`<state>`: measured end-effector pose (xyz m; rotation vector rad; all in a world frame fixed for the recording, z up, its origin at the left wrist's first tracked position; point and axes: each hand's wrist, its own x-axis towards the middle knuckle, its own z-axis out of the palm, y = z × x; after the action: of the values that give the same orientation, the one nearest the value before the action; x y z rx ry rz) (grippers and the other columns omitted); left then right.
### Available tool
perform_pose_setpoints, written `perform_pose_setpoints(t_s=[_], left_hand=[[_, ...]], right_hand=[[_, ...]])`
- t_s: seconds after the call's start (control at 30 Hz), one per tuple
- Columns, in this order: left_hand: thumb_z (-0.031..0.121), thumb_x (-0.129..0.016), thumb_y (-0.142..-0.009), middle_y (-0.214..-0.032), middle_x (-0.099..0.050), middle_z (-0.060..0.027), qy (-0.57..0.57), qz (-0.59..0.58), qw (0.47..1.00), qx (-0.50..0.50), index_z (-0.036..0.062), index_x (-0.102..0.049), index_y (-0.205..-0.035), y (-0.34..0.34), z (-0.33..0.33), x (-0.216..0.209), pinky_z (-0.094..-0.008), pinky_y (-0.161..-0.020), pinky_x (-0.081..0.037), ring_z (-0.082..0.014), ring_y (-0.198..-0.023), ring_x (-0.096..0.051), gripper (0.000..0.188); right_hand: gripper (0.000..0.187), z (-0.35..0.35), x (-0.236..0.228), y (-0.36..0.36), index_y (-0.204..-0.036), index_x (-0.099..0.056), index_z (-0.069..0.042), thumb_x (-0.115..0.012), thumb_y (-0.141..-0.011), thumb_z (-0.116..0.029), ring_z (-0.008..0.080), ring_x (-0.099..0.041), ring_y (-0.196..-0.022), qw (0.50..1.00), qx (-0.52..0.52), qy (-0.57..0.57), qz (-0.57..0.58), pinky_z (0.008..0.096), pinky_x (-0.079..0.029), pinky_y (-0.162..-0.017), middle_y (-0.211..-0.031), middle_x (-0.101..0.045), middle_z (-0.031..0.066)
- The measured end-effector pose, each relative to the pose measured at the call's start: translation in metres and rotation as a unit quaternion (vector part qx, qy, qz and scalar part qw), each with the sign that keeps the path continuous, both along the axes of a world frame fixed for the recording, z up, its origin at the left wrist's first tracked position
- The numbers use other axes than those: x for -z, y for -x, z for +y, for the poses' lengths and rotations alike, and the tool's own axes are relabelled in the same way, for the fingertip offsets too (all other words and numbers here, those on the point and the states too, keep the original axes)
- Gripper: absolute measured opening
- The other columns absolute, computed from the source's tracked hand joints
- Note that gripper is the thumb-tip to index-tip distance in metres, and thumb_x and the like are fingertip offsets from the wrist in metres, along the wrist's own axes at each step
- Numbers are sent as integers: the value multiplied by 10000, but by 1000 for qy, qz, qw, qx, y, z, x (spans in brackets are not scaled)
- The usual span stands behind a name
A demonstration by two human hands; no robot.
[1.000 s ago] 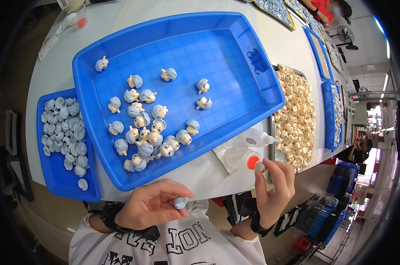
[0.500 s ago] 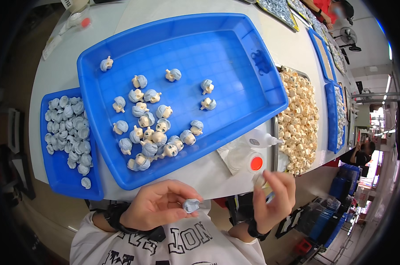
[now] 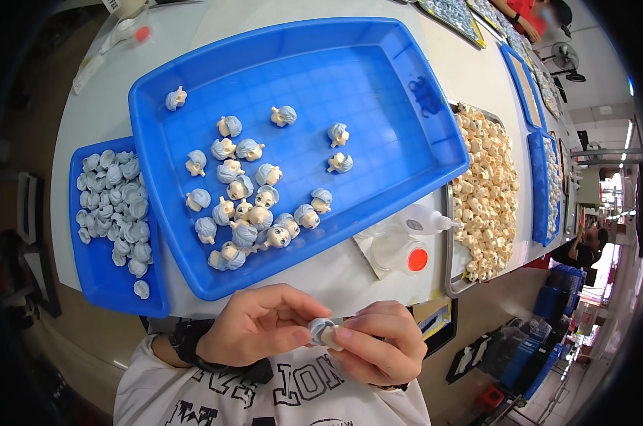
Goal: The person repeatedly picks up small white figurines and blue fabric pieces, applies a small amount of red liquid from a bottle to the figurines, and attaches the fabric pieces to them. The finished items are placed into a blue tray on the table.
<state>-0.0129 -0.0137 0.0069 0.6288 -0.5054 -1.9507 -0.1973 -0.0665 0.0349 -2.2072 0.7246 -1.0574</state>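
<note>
Your left hand: reaches in from the lower left, turned toward the right, just off the table's near edge and close to the large blue tray's near-left corner.
Your right hand: comes up from the lower right, turned toward the left, meeting the other one off that same edge.
Left fingers: curved and part open, thumb and forefinger pinching a pale-blue shell.
Right fingers: curled in more tightly, thumb and forefinger gripping a small cream piece.
Shell and piece: touching between your two hands, the blue on the left, the cream on the right; you cannot tell whether they are fully seated.
Changed on the left: a second ago your left hand held the shell alone; now the cream piece is against it.
Changed on the right: your right hand was raised beside the clear jar; it has come down and leftward.
Unchanged: the blue-haired heads keep their places along the large blue tray's left and near edges.
</note>
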Motion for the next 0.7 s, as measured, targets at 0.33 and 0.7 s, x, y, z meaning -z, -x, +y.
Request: perform_pose_setpoints(t_s=[0.33, 0.7], left_hand=[[52, -593, -845, -973, -592, -119, 23, -102, 994, 1, -11, -427, -1167, -2, 5, -4, -269, -785, -478, -136, -921, -582, 367], [90, -493, -905, -958, -597, -110, 44, -144, 988, 40, -29, -208, -1334, -11, 8, -11, -216, -734, -444, -87, -861, -548, 528]], right_hand=[[380, -5, -6, 2, -954, -669, -25, -761, -593, -98, 172, -535, -650, 996, -69, -32, 45, 267, -435, -559, -786, -584, 53], [386, 7, 3, -25, -987, -639, -24, -725, -636, -161, 215, -567, -719, 998, -35, -26, 51, 304, -462, -641, -886, -583, 54]])
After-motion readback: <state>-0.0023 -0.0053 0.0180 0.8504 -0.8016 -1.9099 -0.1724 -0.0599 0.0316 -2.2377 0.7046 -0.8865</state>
